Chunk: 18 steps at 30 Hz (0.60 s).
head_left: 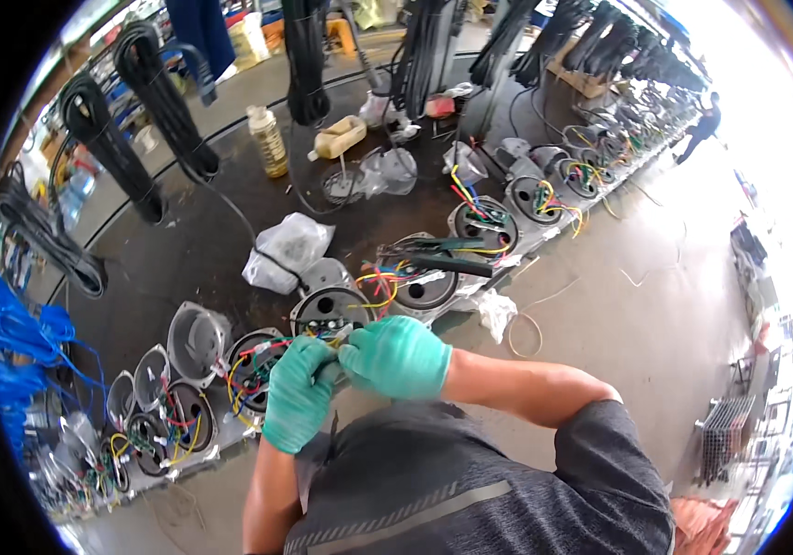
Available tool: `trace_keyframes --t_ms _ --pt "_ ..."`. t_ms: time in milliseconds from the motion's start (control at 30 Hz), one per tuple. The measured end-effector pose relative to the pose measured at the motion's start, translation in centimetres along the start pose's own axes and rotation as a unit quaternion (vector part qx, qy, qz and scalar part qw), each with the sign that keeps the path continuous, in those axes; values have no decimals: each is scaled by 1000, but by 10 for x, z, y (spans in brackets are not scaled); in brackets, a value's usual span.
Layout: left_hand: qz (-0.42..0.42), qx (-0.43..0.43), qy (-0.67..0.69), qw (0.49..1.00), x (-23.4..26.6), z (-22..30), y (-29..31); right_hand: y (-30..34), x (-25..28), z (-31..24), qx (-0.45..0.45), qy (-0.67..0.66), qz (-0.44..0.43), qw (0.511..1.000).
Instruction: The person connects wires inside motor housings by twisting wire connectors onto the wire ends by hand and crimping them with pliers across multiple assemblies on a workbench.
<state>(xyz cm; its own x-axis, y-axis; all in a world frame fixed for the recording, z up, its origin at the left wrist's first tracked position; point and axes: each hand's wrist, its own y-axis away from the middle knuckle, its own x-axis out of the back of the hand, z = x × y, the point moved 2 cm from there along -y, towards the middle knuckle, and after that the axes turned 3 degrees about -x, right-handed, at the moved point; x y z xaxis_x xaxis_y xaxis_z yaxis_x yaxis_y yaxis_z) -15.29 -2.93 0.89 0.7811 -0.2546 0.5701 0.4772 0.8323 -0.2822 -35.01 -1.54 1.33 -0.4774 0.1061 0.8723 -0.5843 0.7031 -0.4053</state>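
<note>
Both my hands wear green gloves and meet at the near rim of a round grey motor-like housing [308,310], which has a circuit board [325,326] inside. My left hand [299,393] is closed, its fingertips pinching at thin wires by the rim. Close against it, my right hand [396,359] is also closed on the wires, slightly blurred. The gloves hide most of what lies between the fingers. Just right of that housing is another one [426,289] with coloured wires and black-handled pliers [447,259] lying across it. To the left is a wired housing [253,370].
Similar housings [197,342] line the curved bench edge on both sides. A clear plastic bag [290,252], a yellowish bottle [267,141] and a squeeze bottle [339,137] stand or lie farther back. Coiled black cables [108,143] hang above the bench. Blue cord [22,351] bunches at far left.
</note>
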Motion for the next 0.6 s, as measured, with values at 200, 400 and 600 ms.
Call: trace_keyframes --t_ms 200,400,600 --pt "30 -64 -31 997 -7 -8 4 5 -35 11 -477 -570 -128 657" --pt "4 -44 -8 999 0 -12 -2 7 17 11 -30 -46 41 998" --pt "7 -53 24 998 -3 -16 -2 -3 13 15 88 6 -63 994"
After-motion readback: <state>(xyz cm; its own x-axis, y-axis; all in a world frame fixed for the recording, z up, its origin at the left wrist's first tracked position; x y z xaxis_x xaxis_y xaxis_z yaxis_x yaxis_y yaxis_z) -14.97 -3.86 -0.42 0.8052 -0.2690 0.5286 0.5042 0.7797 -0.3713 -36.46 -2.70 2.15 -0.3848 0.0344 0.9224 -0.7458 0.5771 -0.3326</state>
